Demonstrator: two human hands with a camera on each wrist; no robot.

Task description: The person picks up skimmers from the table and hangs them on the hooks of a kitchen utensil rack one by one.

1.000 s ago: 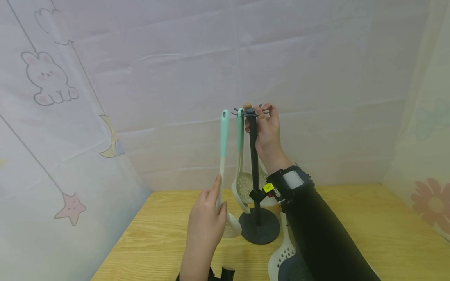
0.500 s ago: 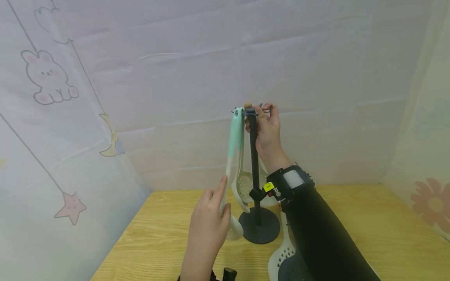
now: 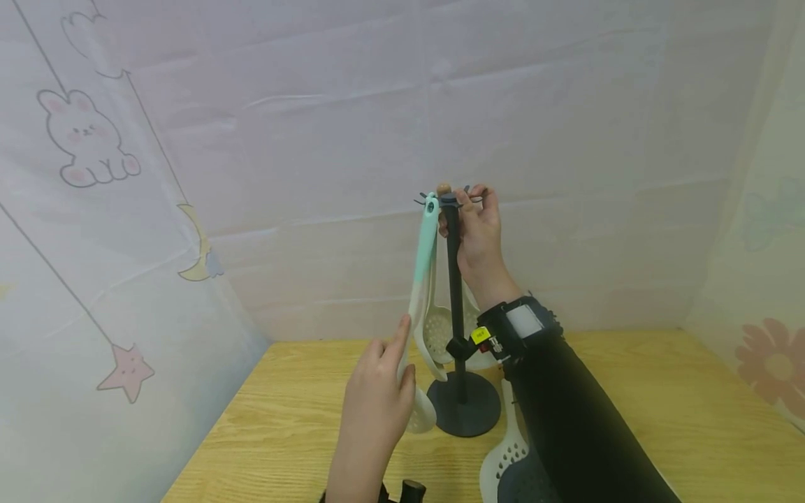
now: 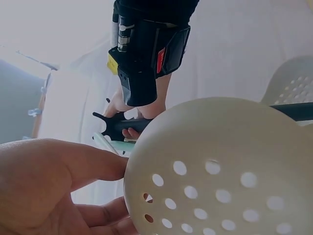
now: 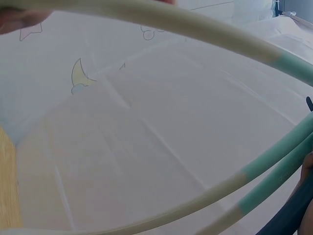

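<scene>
Nearest you, at 6 o'clock on the counter [image 3: 264, 426], a slotted spatula [image 3: 503, 457] lies flat, its handle running under your right sleeve, so most of it is cut off by the frame edge and your arm. Just beyond, your left hand [image 3: 376, 402] pinches the lower stem of the skimmer [image 3: 420, 279] between thumb and curled fingers [image 3: 402, 335], forefinger laid up along it, likely so you can steer the handle's eye from below; the perforated bowl sits by your palm, near the counter at about 7 o'clock of the stand's base, and fills the left wrist view. The handle leans in toward 1 o'clock, its mint tip at a hook on the stand [image 3: 458, 307]; whether the eye is over the hook you cannot tell. Your right hand [image 3: 478, 237] is clenched around the top of the pole just under the hooks, apparently to steady the stand. Behind the pole, another perforated ladle [image 3: 438, 328] already hangs, half hidden. The right wrist view shows only blurred handles.
</scene>
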